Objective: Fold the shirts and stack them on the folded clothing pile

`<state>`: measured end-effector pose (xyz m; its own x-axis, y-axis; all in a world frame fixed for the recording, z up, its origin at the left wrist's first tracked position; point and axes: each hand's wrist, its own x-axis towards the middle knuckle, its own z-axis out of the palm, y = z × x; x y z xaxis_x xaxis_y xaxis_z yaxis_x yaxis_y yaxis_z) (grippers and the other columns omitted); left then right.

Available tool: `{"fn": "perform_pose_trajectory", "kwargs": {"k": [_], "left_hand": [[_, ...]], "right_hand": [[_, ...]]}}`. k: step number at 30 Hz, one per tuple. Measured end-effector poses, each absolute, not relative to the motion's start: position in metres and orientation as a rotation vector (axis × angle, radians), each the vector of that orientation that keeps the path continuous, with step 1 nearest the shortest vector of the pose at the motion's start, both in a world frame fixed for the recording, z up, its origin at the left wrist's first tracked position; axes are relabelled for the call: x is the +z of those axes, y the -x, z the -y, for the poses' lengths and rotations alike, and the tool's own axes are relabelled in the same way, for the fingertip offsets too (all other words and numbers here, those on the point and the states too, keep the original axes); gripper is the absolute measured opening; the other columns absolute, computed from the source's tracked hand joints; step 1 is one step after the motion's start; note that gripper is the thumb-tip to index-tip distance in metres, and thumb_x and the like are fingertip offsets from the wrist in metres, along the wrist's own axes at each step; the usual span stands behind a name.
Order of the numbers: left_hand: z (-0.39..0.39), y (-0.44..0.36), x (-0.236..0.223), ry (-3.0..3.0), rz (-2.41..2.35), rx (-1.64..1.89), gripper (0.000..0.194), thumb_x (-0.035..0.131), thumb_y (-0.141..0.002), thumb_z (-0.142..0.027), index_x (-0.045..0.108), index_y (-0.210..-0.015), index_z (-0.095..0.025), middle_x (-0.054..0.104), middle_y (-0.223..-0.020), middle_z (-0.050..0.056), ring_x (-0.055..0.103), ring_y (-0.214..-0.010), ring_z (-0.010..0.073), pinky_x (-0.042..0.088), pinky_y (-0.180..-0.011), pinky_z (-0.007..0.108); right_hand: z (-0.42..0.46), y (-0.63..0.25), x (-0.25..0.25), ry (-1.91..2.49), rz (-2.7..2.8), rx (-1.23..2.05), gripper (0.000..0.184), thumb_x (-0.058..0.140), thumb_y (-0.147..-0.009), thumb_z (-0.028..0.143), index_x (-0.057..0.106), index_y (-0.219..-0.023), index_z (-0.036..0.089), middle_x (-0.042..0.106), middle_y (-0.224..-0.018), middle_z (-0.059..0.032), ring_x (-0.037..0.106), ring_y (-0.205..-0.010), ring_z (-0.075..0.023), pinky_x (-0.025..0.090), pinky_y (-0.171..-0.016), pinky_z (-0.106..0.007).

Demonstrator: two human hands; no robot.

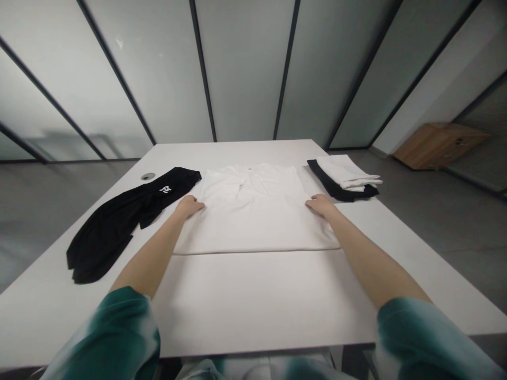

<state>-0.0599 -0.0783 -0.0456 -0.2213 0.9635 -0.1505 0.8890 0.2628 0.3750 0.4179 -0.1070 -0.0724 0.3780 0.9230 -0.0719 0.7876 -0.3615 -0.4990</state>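
A white T-shirt (257, 221) lies spread on the white table, its straight hem towards me and its collar at the far side. My left hand (190, 205) is at the shirt's left edge, its fingers closed on the cloth. At the right edge my right hand (320, 203) pinches the fabric between thumb and fingers. Just left of my left hand, a black garment (134, 211) with a small white print lies stretched out. Beyond my right hand sits a stack with folded white cloth (344, 170) on top of folded black cloth (336, 191).
The white table (253, 301) reaches from my body towards a frosted glass partition (245, 68) with dark frames. A round grommet (148, 176) is set in the tabletop at the far left. A wooden cabinet (439, 145) stands on the floor to the right.
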Motion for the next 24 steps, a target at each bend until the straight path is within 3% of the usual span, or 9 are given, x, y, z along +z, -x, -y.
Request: {"fn": "perform_pose_trajectory", "kwargs": {"k": [4, 9, 13, 17, 19, 24], "left_hand": [[0.087, 0.061, -0.049, -1.622, -2.151, 0.494, 0.034, 0.066, -0.069, -0.033, 0.059, -0.100, -0.019, 0.068, -0.092, 0.009, 0.065, -0.081, 0.0255, 0.047, -0.066, 0.033], [0.090, 0.066, -0.055, -1.585, -2.047, 0.880, 0.044, 0.060, -0.073, -0.028, 0.053, -0.116, -0.020, 0.062, -0.105, 0.007, 0.062, -0.087, 0.0188, 0.049, -0.074, 0.029], [0.090, 0.070, -0.054, -1.628, -1.948, 0.948, 0.054, 0.056, -0.073, -0.029, 0.048, -0.127, -0.021, 0.061, -0.099, 0.004, 0.059, -0.077, 0.0168, 0.048, -0.069, 0.028], [0.090, 0.075, -0.049, -1.840, -1.890, 0.718, 0.028, 0.051, -0.070, -0.028, 0.064, -0.094, -0.020, 0.058, -0.072, 0.000, 0.054, -0.066, 0.0178, 0.043, -0.064, 0.029], [0.089, 0.080, -0.046, -1.907, -1.879, 0.676, 0.019, 0.050, -0.068, -0.030, 0.064, -0.075, -0.019, 0.055, -0.061, 0.000, 0.052, -0.063, 0.0184, 0.040, -0.062, 0.030], [0.079, 0.091, -0.034, -1.871, -1.849, 0.981, 0.023, 0.048, -0.067, -0.040, 0.056, -0.058, -0.020, 0.048, -0.053, -0.001, 0.047, -0.058, 0.0161, 0.036, -0.056, 0.028]], "right_hand": [[0.108, -0.417, -0.071, 2.222, 1.482, 0.523, 0.033, 0.061, -0.069, 0.027, 0.069, -0.098, 0.015, 0.072, -0.093, -0.0127, 0.067, -0.093, -0.0288, 0.050, -0.080, -0.033], [0.113, -0.414, -0.069, 2.070, 1.297, 0.486, 0.039, 0.058, -0.067, 0.024, 0.062, -0.106, 0.016, 0.069, -0.093, -0.0092, 0.064, -0.085, -0.0244, 0.050, -0.079, -0.033], [0.116, -0.415, -0.068, 1.900, 1.245, 0.470, 0.038, 0.057, -0.064, 0.022, 0.063, -0.101, 0.018, 0.064, -0.077, -0.0021, 0.057, -0.069, -0.0189, 0.047, -0.068, -0.029], [0.121, -0.418, -0.064, 1.868, 1.373, 0.488, 0.029, 0.052, -0.062, 0.019, 0.069, -0.085, 0.016, 0.058, -0.063, 0.0004, 0.054, -0.062, -0.0183, 0.045, -0.067, -0.030], [0.123, -0.420, -0.060, 1.854, 1.419, 0.431, 0.026, 0.050, -0.064, 0.019, 0.071, -0.078, 0.016, 0.059, -0.061, -0.0010, 0.055, -0.063, -0.0194, 0.046, -0.070, -0.032], [0.117, -0.430, -0.052, 1.732, 1.302, 0.198, 0.032, 0.048, -0.070, 0.026, 0.073, -0.085, 0.013, 0.066, -0.068, -0.0049, 0.057, -0.066, -0.0217, 0.047, -0.072, -0.035]]}}
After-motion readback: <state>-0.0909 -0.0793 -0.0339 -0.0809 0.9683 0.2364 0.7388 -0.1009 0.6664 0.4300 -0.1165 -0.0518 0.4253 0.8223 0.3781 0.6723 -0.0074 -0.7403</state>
